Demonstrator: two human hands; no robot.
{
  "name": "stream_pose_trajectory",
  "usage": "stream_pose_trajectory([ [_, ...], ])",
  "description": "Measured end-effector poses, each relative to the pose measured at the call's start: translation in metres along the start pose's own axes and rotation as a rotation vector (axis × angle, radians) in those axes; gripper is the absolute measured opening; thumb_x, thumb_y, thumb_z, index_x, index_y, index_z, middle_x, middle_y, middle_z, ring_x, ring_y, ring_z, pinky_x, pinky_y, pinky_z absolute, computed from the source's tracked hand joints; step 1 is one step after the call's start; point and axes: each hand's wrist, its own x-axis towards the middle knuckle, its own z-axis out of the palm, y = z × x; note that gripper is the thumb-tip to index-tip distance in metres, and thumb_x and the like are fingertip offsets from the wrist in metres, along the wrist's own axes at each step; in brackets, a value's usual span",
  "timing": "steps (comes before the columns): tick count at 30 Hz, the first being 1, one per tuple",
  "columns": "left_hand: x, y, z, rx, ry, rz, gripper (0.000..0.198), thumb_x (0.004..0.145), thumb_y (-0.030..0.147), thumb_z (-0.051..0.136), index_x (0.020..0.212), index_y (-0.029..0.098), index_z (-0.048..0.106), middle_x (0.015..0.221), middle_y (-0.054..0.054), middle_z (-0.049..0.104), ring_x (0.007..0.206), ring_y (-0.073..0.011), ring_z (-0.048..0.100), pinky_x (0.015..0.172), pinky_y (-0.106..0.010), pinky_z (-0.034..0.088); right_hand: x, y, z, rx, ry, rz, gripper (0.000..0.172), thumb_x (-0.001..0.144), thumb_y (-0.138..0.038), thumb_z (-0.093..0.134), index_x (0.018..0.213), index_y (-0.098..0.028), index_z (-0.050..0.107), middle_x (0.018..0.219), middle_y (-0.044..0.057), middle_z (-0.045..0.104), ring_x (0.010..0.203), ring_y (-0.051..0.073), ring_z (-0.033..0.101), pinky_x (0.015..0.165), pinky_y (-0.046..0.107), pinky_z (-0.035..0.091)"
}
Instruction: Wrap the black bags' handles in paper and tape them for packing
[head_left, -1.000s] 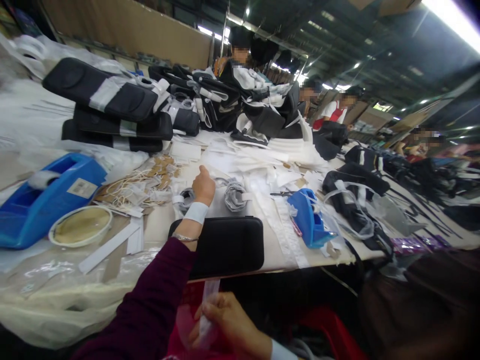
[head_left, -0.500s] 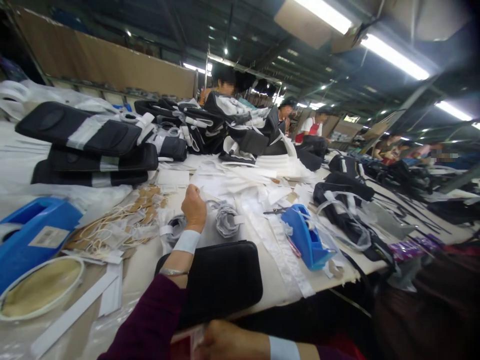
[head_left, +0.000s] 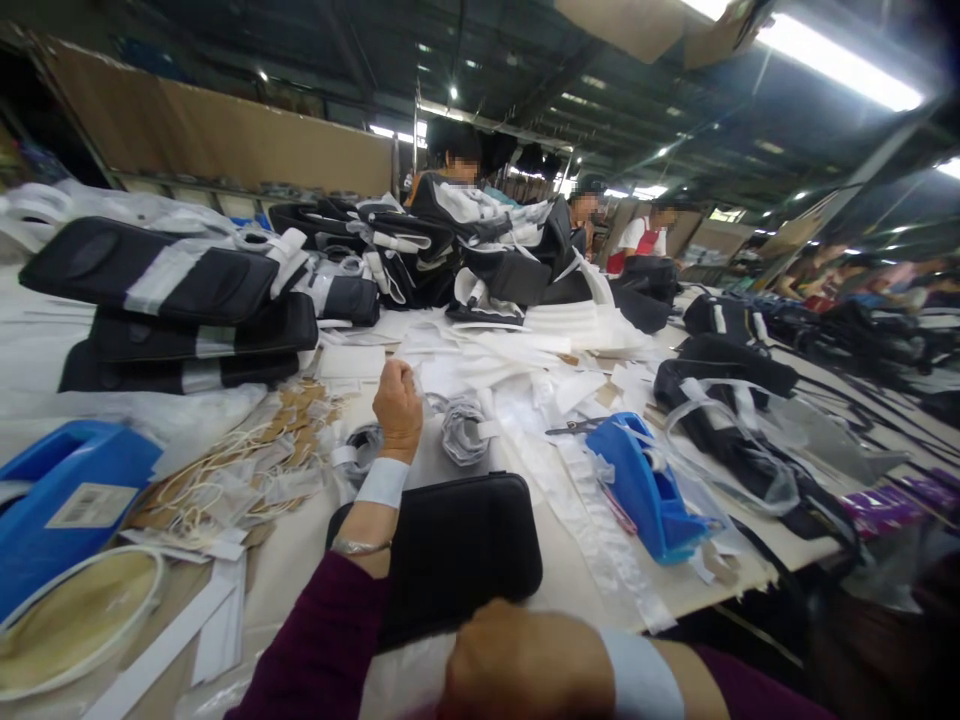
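Three black cases (head_left: 154, 270) lie stacked at the far left, each banded with a pale strip. Below them sit a blue tape dispenser (head_left: 67, 480) and a round, white-rimmed bowl (head_left: 82, 630), then white strips (head_left: 169, 640) and a heap of tags and string (head_left: 232, 470). Mid-table are loose grey rolls (head_left: 465, 432) and white sheets (head_left: 480, 360), with a black pile (head_left: 517, 275) behind. Farther right come scissors (head_left: 576, 426), another blue dispenser (head_left: 645, 490) and a dark bag (head_left: 742, 368).

One flat black case (head_left: 465, 550) lies at the near table edge, its long axis running left to right, the right end angled slightly away. The left forearm crosses its left part; the left hand (head_left: 399, 405) is clenched beyond it, among the rolls. The right hand (head_left: 525, 655), blurred, overlaps its near side; its fingers are hidden, so I cannot tell their grip.
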Motion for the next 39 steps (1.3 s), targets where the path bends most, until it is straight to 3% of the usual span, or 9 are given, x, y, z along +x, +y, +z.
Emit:
stream_pose_trajectory([
  [2,-0.002,0.002,-0.005,-0.081,0.012,0.037,0.01,0.09,0.019,0.041,0.082,0.022,0.047,0.077,-0.001,0.053,0.078,-0.0179,0.053,0.078,-0.028,0.04,0.017,0.009,-0.053,-0.022,0.33,0.129,0.01,0.085,-0.03,0.064,0.085,-0.023,0.071,0.076,0.001,0.069,0.063,0.016,0.061,0.053,0.025,0.04],
  [4,-0.004,0.005,-0.01,-0.159,0.011,0.061,0.01,0.089,0.02,0.042,0.081,0.022,0.047,0.074,0.0,0.051,0.075,-0.0171,0.051,0.076,-0.028,0.04,0.047,0.028,-0.095,-0.015,0.718,0.351,0.018,0.088,-0.015,0.056,0.101,-0.02,0.068,0.094,0.006,0.069,0.082,0.017,0.063,0.072,0.027,0.047],
  [7,-0.005,0.009,-0.017,-0.269,-0.034,0.066,0.008,0.086,0.024,0.047,0.079,0.021,0.049,0.071,0.002,0.05,0.07,-0.0157,0.05,0.074,-0.027,0.041,0.094,0.064,-0.128,-0.006,1.001,0.531,0.036,0.077,-0.005,0.064,0.112,-0.012,0.064,0.115,0.014,0.064,0.105,0.023,0.057,0.086,0.031,0.045],
  [11,-0.001,0.001,-0.02,-0.417,-0.086,-0.02,0.021,0.089,0.038,0.042,0.079,0.021,0.049,0.071,0.002,0.053,0.069,-0.0138,0.053,0.071,-0.025,0.044,0.127,0.094,-0.13,0.048,1.043,0.567,0.009,0.082,-0.018,0.065,0.088,-0.015,0.071,0.086,0.008,0.07,0.082,0.021,0.062,0.069,0.027,0.044],
  [15,0.004,-0.014,-0.016,-0.507,-0.208,-0.161,0.049,0.091,0.056,0.025,0.088,0.018,0.055,0.065,-0.001,0.06,0.059,-0.0162,0.058,0.059,-0.028,0.048,0.126,0.097,-0.115,0.047,1.113,0.519,0.017,0.091,-0.031,0.06,0.085,-0.019,0.071,0.082,0.002,0.071,0.075,0.016,0.062,0.065,0.024,0.041],
  [19,0.005,-0.022,-0.01,-0.485,-0.434,-0.194,0.057,0.084,0.064,0.038,0.068,0.015,0.063,0.06,-0.006,0.064,0.061,-0.02,0.062,0.062,-0.031,0.05,0.117,0.095,-0.101,-0.075,1.229,0.27,0.018,0.092,-0.024,0.058,0.079,-0.02,0.07,0.082,0.001,0.071,0.078,0.015,0.062,0.07,0.024,0.042],
  [23,0.003,-0.027,-0.004,-0.436,-0.613,-0.217,0.051,0.083,0.058,0.041,0.071,0.016,0.067,0.067,-0.007,0.069,0.07,-0.0202,0.066,0.071,-0.03,0.053,0.106,0.09,-0.087,-0.201,1.279,-0.026,0.022,0.094,-0.02,0.053,0.077,-0.018,0.067,0.082,0.004,0.07,0.083,0.016,0.062,0.077,0.027,0.045],
  [31,-0.004,-0.036,0.005,-0.247,-0.75,-0.237,0.045,0.086,0.043,0.033,0.086,0.014,0.067,0.078,-0.008,0.073,0.076,-0.0193,0.069,0.073,-0.029,0.053,0.064,0.059,-0.046,-0.358,1.115,-0.296,0.015,0.091,-0.008,0.053,0.088,-0.016,0.065,0.094,0.003,0.071,0.09,0.016,0.062,0.076,0.03,0.046],
  [39,-0.003,-0.034,0.011,-0.017,-0.787,-0.143,0.035,0.087,0.033,0.037,0.085,0.018,0.069,0.079,-0.006,0.073,0.08,-0.0201,0.067,0.078,-0.031,0.049,0.034,0.046,-0.007,-0.409,0.887,-0.359,0.014,0.094,-0.011,0.05,0.094,-0.014,0.064,0.104,0.006,0.07,0.1,0.017,0.061,0.078,0.03,0.049],
])
